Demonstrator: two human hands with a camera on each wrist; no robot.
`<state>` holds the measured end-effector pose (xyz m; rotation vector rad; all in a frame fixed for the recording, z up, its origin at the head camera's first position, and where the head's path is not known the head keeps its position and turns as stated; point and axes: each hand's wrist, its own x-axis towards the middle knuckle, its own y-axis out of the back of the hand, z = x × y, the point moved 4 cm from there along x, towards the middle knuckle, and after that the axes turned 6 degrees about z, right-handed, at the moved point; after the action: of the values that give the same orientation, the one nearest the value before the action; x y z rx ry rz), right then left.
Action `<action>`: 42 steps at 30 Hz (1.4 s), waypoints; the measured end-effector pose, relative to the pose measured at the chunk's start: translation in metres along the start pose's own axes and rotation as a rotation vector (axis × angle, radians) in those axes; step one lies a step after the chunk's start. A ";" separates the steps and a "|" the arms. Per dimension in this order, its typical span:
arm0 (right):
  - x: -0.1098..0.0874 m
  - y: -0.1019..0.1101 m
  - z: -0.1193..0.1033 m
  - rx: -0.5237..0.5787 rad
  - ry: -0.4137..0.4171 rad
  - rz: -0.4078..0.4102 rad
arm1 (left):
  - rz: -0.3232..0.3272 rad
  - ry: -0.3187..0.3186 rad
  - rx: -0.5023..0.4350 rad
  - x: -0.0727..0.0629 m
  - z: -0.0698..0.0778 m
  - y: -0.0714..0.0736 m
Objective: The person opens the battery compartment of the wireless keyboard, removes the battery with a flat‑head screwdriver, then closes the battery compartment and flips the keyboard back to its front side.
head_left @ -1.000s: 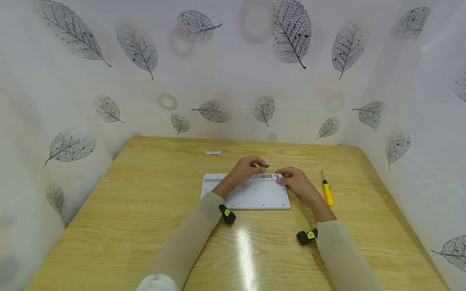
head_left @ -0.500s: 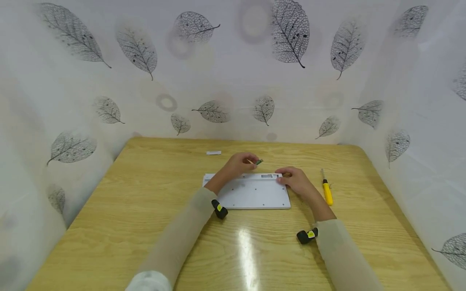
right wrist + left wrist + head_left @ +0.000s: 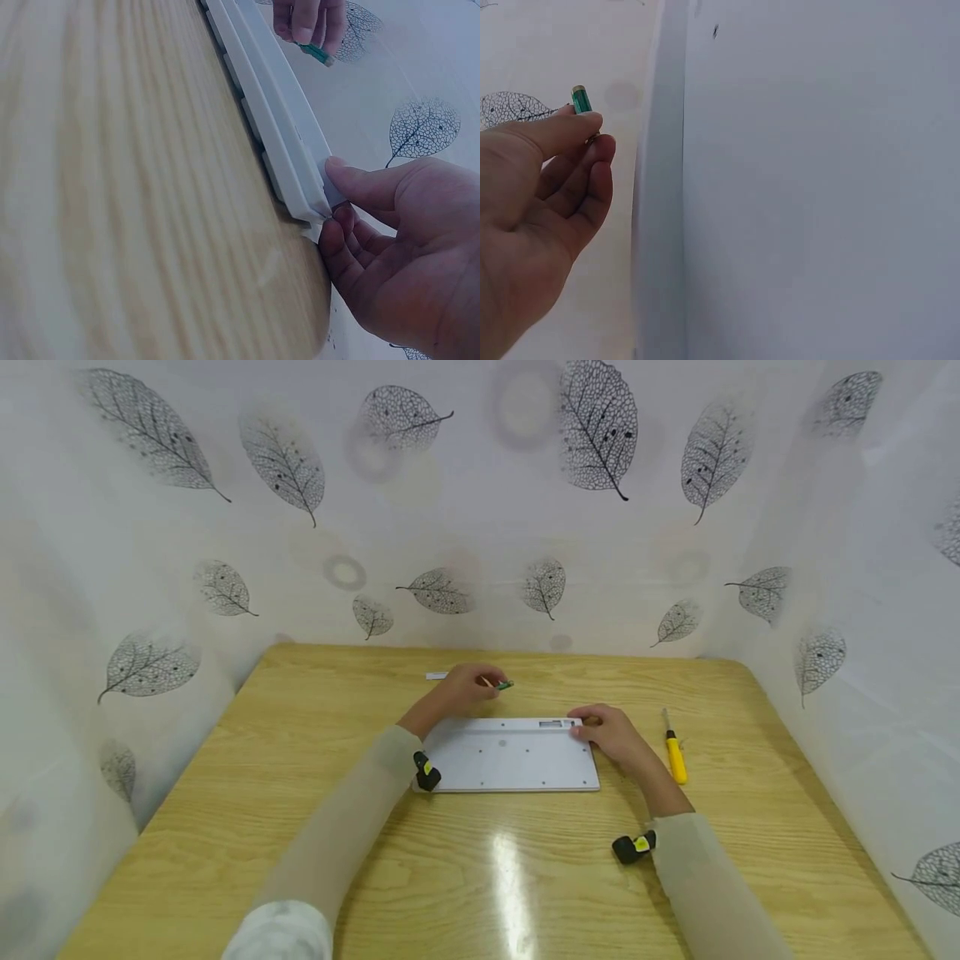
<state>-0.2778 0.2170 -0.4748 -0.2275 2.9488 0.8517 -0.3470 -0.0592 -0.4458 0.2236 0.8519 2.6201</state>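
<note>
Keyboard [image 3: 517,768] lies face down on the table [image 3: 262,752], its keys toward the wood. Taking its middle as the centre of the clock, the left hand [image 3: 467,687] is at eleven o'clock, past the far edge, and pinches the battery [image 3: 581,99] between thumb and fingers; the battery's tip points outward to about three o'clock. The right hand [image 3: 611,732] is between two and three o'clock and pinches the keyboard's corner, thumb on the back. Close by its fingertips is the slot [image 3: 550,723], at two o'clock; what lies inside is too small to tell.

For doing this step well, I would judge that a light pinch is enough, since the battery is small, smooth and could slip or roll. If it is laid down, better to release it low. The right hand should only steady the corner, not lift it or press so hard that the keyboard turns. The left hand must also mind the strip [image 3: 435,676] at half past ten, partly hidden by it; whether they touch, I cannot tell. The screwdriver [image 3: 677,760] at three o'clock is well apart.
</note>
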 end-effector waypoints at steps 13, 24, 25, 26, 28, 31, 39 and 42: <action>0.000 -0.002 0.002 0.005 -0.009 0.007 | -0.056 0.027 0.131 0.010 -0.020 0.016; 0.000 -0.001 0.002 0.021 -0.010 0.006 | -0.117 0.039 0.194 0.017 -0.029 0.011; 0.000 -0.001 0.002 0.021 -0.011 0.007 | -0.122 0.041 0.197 0.018 -0.030 0.011; 0.000 -0.001 0.003 0.022 -0.012 0.008 | -0.126 0.043 0.200 0.018 -0.030 0.011; -0.001 -0.001 0.003 0.023 -0.011 0.009 | -0.131 0.051 0.206 0.018 -0.030 0.010; -0.001 0.000 0.003 0.024 -0.009 0.010 | -0.137 0.068 0.221 0.019 -0.029 0.010; 0.000 -0.001 0.003 0.017 -0.006 0.011 | -0.146 0.093 0.231 0.018 -0.030 0.011; 0.001 -0.001 0.003 0.027 -0.011 0.007 | -0.146 0.088 0.232 0.016 -0.029 0.012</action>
<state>-0.2787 0.2176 -0.4780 -0.2106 2.9508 0.8102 -0.3731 -0.0771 -0.4618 0.1033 1.1579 2.4103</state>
